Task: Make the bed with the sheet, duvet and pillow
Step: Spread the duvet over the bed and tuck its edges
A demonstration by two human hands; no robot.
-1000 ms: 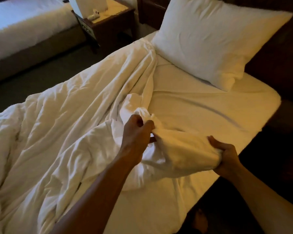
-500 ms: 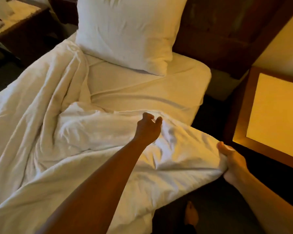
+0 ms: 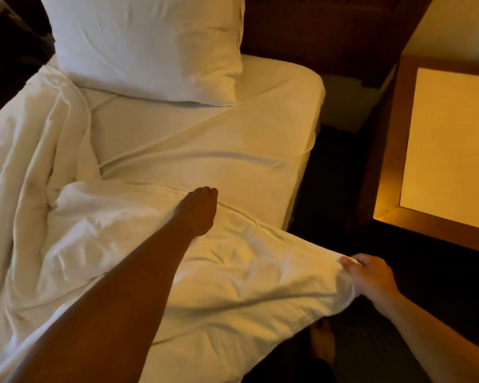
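White cotton fills most of the frame, and no brand, label or writing can be read on any of it. Nearest, at the bottom edge, a bare foot (image 3: 322, 344) stands on the dark floor (image 3: 376, 363) beside the bed. Two bare forearms reach in from below. The right hand (image 3: 369, 277), at lower right, pinches a corner of the duvet (image 3: 116, 244) and holds it out past the mattress edge, so the cloth hangs stretched over the floor. The left hand (image 3: 198, 210), at centre frame, has its fingers curled over the duvet's upper edge and grips it there against the bed. One duvet is seen: its near part lies spread and wrinkled across the lower half of the frame, while the rest is bunched in long folds down the left side, up to the pillow. Beyond the left hand, one fitted sheet (image 3: 219, 145) lies bare over the mattress, with a few diagonal creases. One pillow (image 3: 147, 45) leans at the head of the bed, upper centre, against a dark wooden headboard (image 3: 324, 29). At the right edge stands a lit, wood-framed panel (image 3: 448, 145) glowing yellow, near the right hand but apart from it.
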